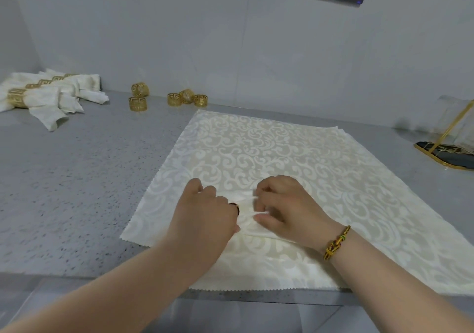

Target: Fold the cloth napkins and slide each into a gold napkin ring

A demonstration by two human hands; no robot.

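Together, left hand (pixel 205 211) and right hand (pixel 284 204) pinch a gathered pleat of the napkin (pixel 256 148); gold rings (pixel 174 99) apparently bear fretwork.

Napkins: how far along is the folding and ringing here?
Done: a pile of ringed napkins lies at the far left. In hand: the left hand and right hand pinch a pleat near the middle of the spread napkin, which is not yet ringed. Left: five loose gold rings wait at the back, so probably several napkins remain.
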